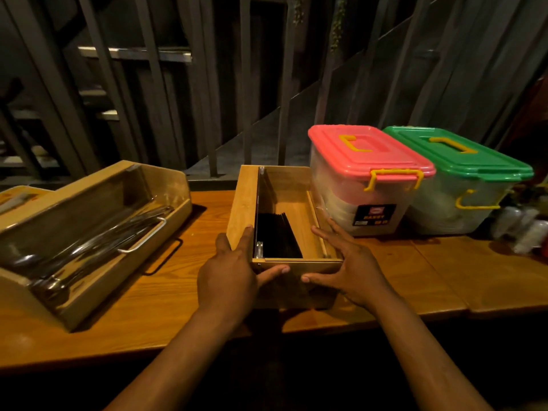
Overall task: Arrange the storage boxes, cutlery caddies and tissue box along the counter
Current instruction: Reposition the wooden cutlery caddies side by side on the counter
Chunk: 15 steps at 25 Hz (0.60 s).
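A small wooden caddy [243, 203] with black items inside stands at the middle of the wooden counter [184, 295]. My left hand [231, 268] grips its near left corner and my right hand [350, 262] grips its near right side, thumbs on the front face. To the left lies a larger wooden cutlery caddy [166, 185] holding metal cutlery, turned at an angle. Right of the small caddy stand two clear storage boxes, one with a pink lid [367, 152] and one with a green lid [462, 155], side by side. I cannot pick out a tissue box for certain.
A flat yellowish box [17, 197] shows at the far left edge behind the big caddy. Several small clear bottles [522, 229] stand at the far right. Dark metal railings [213, 99] rise right behind the counter's back edge.
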Each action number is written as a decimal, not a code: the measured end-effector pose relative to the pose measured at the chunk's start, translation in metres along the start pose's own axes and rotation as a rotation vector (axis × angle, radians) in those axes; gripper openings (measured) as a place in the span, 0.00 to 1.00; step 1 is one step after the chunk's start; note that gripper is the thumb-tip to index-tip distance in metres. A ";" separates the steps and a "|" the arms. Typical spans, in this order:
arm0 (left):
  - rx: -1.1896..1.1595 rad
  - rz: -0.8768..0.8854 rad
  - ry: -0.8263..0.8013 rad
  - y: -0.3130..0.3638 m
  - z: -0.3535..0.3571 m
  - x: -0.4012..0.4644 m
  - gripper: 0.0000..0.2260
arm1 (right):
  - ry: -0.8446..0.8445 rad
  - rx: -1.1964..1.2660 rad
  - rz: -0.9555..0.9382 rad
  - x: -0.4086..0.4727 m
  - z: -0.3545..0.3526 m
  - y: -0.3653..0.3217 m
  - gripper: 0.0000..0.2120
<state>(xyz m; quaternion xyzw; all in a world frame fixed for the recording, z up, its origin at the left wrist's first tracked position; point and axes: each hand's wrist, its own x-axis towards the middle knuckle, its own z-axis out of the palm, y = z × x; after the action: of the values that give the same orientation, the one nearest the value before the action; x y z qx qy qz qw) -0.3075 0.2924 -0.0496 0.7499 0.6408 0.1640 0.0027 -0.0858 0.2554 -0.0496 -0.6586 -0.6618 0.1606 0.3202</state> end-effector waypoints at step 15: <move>0.121 -0.076 0.073 0.041 0.012 0.017 0.51 | -0.070 -0.202 -0.063 0.038 -0.026 0.026 0.45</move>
<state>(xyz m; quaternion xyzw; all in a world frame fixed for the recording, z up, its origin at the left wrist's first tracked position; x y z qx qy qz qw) -0.2633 0.3044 -0.0481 0.7175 0.6772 0.1519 -0.0596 -0.0468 0.2887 -0.0388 -0.6603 -0.7058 0.1060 0.2336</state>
